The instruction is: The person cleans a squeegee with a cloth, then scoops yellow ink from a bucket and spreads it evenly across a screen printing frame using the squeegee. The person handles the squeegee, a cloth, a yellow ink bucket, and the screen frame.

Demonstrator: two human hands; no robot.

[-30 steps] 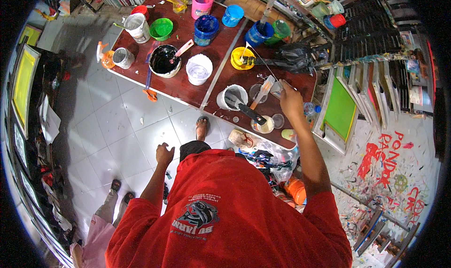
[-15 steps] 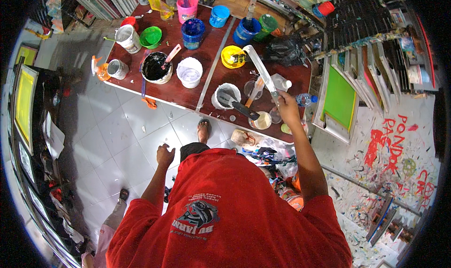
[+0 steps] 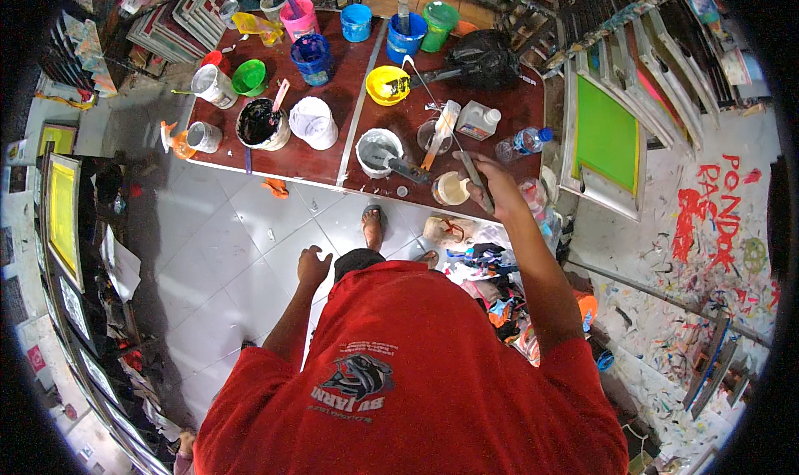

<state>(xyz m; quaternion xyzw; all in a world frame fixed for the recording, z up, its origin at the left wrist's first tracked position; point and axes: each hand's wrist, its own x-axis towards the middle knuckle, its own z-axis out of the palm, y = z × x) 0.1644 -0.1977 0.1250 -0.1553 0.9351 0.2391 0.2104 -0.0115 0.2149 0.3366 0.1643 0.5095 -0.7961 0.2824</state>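
A long, thin paint-smeared stick [image 3: 473, 175] is gripped in my right hand [image 3: 493, 184], above the right part of the dark red table [image 3: 333, 174]. Its narrow edge faces me, and its whitish tip appears beside the yellow paint tub [image 3: 388, 92]. Below the stick stand a white bucket of grey paint [image 3: 374, 159] with a dark-handled spatula [image 3: 409, 171] resting in it, a cream cup [image 3: 450, 189] and an orange-handled brush [image 3: 436, 149] in a clear cup. My left hand [image 3: 315, 267] hangs over the floor, empty, with its fingers loosely apart.
Several paint tubs line the table, among them a black-filled bucket [image 3: 264, 132], a white bucket [image 3: 315, 125] and a blue tub [image 3: 311, 60]. A white bottle [image 3: 478, 120] and a blue-capped bottle [image 3: 528, 140] stand right. Framed screens [image 3: 606, 142] lean beyond; rags [image 3: 487, 263] lie below the table.
The stick has turned from showing its broad whitish face to its edge. My right hand has come closer to the cream cup. The whole view has shifted slightly.
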